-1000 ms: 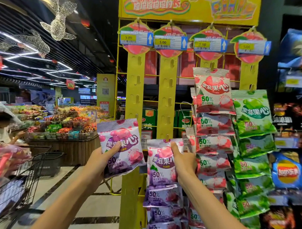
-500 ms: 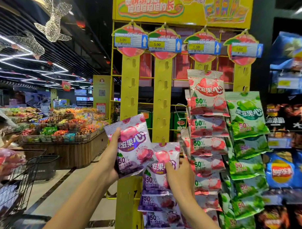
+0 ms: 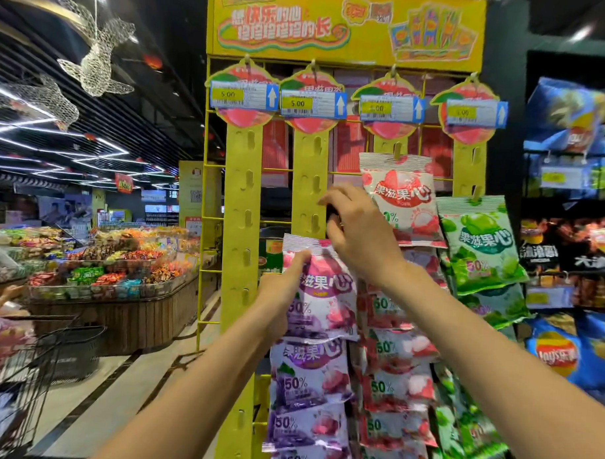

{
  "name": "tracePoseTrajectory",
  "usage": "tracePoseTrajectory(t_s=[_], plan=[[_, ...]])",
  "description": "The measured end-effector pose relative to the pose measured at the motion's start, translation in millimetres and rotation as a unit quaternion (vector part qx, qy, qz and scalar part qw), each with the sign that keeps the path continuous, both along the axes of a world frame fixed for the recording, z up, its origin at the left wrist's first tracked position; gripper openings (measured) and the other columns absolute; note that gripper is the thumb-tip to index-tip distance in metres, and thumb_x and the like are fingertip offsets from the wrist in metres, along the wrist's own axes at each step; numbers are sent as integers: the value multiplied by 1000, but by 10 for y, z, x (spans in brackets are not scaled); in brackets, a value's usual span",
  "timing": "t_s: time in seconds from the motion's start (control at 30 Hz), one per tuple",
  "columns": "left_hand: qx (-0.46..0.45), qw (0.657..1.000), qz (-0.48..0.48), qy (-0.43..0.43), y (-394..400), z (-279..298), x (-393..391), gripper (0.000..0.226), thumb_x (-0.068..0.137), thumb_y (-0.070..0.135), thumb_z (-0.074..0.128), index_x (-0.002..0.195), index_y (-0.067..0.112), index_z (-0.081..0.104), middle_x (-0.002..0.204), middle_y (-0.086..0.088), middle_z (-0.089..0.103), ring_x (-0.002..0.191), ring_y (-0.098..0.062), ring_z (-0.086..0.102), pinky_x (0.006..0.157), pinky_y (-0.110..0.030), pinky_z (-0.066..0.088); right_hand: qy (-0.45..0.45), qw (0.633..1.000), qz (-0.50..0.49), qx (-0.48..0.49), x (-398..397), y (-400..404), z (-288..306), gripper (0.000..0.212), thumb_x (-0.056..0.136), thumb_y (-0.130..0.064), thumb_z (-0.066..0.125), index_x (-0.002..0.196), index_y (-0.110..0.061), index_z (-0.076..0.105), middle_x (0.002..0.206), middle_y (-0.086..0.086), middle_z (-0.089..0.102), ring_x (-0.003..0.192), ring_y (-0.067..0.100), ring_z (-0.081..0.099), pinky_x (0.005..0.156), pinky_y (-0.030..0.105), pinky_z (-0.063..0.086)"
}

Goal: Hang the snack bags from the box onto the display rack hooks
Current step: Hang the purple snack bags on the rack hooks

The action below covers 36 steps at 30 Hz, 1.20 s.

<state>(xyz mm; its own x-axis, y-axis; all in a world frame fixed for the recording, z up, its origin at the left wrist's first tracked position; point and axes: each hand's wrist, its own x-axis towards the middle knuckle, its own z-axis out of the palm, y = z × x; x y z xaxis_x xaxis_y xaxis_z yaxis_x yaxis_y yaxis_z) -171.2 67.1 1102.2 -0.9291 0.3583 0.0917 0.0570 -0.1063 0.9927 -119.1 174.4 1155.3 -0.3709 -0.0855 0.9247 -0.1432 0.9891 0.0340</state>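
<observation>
Purple snack bag [image 3: 321, 295] upright against yellow rack strip [image 3: 309, 181].

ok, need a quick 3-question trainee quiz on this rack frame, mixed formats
1. Multiple choice: which hand holds the purple snack bag?
A. left hand
B. right hand
C. neither
2. True or false: the leftmost yellow strip already carries hung bags.
3. Fill in: the top bag on the third strip is the ____ and white bag, with the green bag on the strip to its right.

Key:
1. A. The left hand grips the bag's left edge; the right hand reaches up by the second strip.
2. False. Its hooks show bare.
3. Red.
</observation>
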Motion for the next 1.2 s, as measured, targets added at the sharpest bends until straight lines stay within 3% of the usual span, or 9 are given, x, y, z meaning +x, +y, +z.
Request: tracePoseTrajectory(t_s=[0.1,0.23,0.4,0.67,0.83,0.9,1.07,1.13,1.2], plan=[[0,1000,13,-2,66,7,-101,107,41,78,59,122,7,56,124,-14,59,112,-35,55,100,-48,42,-22,991,-44,124,-160,3,212,38,88,-2,51,125,-8,55,138,12,46,131,26,38,102,37,38],[-6,1000,23,-6,32,-20,-124,71,71,68,59,108,8,60,96,-13,68,87,-28,65,80,-39,53,-42,965,-101,240,-295,76,345,40,83,-8,63,123,-7,58,137,17,47,126,31,44,87,42,50],[-13,998,54,-14,-32,-157,-160,72,80,58,59,126,3,50,133,-17,50,116,-32,48,97,-42,40,7,956,-85,282,-383,175,336,41,66,-8,79,105,-8,67,116,17,62,103,30,61,60,32,55],[-55,997,36,-28,-86,-253,-114,69,81,60,55,111,-3,54,88,-14,66,74,-26,61,83,-36,47,-6,959,-72,273,-367,241,288,45,67,-11,80,109,-6,63,121,17,59,110,33,58,74,37,55],[-59,998,22,0,-124,-260,29,46,88,55,49,82,10,56,63,-3,69,63,-16,59,72,-30,49,-26,961,-61,268,-347,282,259,44,74,-12,76,116,-7,61,130,16,54,122,32,51,86,39,53],[-68,996,41,27,-149,-281,104,44,90,51,49,96,8,57,66,3,58,63,-13,50,74,-28,40,-26,962,-57,267,-330,297,251,44,77,-11,74,118,-8,60,132,16,53,124,32,50,89,39,51],[-143,981,71,106,-257,-391,292,52,89,41,58,59,18,22,52,2,22,41,-9,22,46,-23,23,-25,964,-47,260,-237,272,226,44,80,-8,69,122,-6,58,137,18,49,130,33,44,94,43,48],[-162,972,90,147,-356,-473,369,47,89,34,60,58,15,30,46,1,27,32,-6,29,36,-17,34,-5,967,-41,250,-175,264,174,42,79,-6,68,120,-3,60,135,20,51,129,34,46,96,44,47],[-177,953,116,216,-437,-552,468,38,88,31,63,64,3,52,53,-11,53,47,-14,56,53,-28,56,15,972,-24,233,-87,267,51,40,79,-5,65,118,-2,61,133,20,53,127,35,47,96,46,48]])
